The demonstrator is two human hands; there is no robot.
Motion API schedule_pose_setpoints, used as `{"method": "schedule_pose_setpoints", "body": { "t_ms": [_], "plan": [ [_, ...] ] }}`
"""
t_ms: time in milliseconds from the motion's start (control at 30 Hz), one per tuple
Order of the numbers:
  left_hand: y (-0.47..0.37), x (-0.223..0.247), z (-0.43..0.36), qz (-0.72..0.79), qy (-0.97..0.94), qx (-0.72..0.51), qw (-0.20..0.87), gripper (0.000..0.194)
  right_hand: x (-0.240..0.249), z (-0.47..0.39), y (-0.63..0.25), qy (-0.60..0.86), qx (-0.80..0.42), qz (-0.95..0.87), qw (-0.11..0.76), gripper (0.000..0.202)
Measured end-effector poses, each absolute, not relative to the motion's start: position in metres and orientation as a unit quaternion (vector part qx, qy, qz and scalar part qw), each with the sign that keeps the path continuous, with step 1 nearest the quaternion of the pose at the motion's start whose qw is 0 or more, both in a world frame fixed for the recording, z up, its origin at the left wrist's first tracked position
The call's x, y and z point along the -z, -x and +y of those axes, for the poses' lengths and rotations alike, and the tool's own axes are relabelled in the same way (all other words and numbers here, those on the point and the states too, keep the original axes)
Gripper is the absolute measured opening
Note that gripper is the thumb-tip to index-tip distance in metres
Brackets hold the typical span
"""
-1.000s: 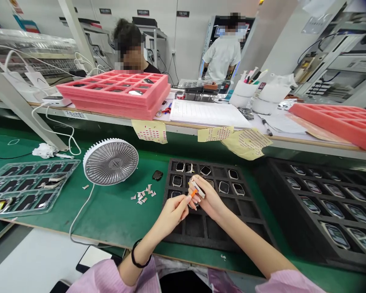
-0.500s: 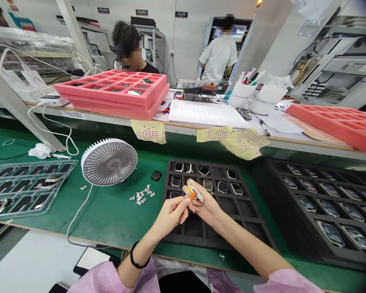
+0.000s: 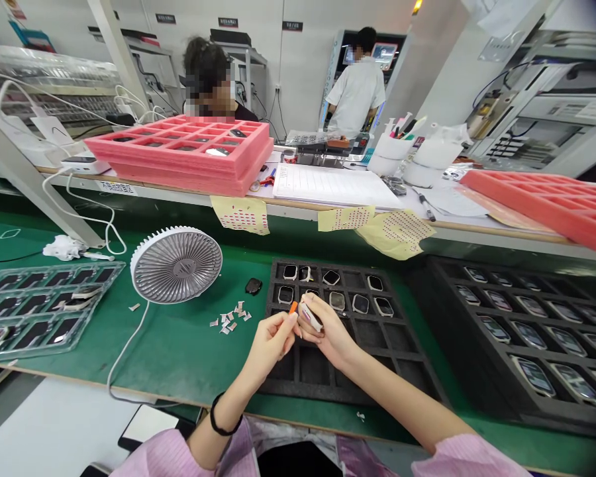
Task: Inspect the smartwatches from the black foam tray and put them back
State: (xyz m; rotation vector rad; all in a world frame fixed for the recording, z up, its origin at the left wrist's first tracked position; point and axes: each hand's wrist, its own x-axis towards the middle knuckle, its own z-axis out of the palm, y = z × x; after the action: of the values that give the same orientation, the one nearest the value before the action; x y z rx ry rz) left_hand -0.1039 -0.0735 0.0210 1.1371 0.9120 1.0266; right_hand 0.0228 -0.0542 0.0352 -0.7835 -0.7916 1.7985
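Over the black foam tray (image 3: 357, 387), my right hand (image 3: 334, 334) grips a smartwatch case (image 3: 310, 318), tilted on its edge. Fingers cover part of the case. Close beside it, my left hand (image 3: 272, 339) pinches a small flat orange strip (image 3: 293, 307) between thumb and fingertips. The strip's upper end points up near the case; I cannot tell whether they touch. Several watches sit in the tray's far compartments, among them a watch (image 3: 360, 303) behind my right hand. Left of the tray are a dark watch piece (image 3: 253, 286) and several small pale tabs (image 3: 227, 322).
A grey fan (image 3: 179, 265) stands left of my hands, its cable running down the green bench. A clear tray (image 3: 54, 341) of parts lies far left. Another black foam tray (image 3: 469, 344) of watches is at right. A shelf with pink foam trays (image 3: 189, 173) runs behind; two people are beyond.
My left hand has drawn the orange strip left, away from the watch case, and turned it upward. My right hand has rotated the case slightly; the yellow patch on it no longer shows.
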Motion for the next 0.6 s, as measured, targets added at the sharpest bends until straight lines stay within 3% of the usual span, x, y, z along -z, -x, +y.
{"method": "schedule_pose_setpoints", "body": {
  "t_ms": [167, 333, 400, 600],
  "plan": [
    [0.098, -0.023, -0.072, 0.416, -0.515, -0.462, 0.59, 0.049, -0.026, -0.056, -0.02, 0.408, -0.622, -0.475, 0.471, 0.034],
    [0.122, -0.017, -0.072, 0.462, -0.525, -0.459, 0.548, 0.042, -0.016, -0.018, -0.062, 0.518, -0.419, -0.574, 0.476, 0.035],
    [0.145, -0.012, -0.07, 0.506, -0.549, -0.442, 0.498, 0.04, -0.012, 0.008, -0.096, 0.607, -0.273, -0.605, 0.438, 0.037],
    [0.204, 0.008, -0.068, 0.66, -0.624, -0.312, 0.276, 0.038, 0.016, 0.056, -0.174, 0.669, -0.138, -0.626, 0.375, 0.029]
  ]
}}
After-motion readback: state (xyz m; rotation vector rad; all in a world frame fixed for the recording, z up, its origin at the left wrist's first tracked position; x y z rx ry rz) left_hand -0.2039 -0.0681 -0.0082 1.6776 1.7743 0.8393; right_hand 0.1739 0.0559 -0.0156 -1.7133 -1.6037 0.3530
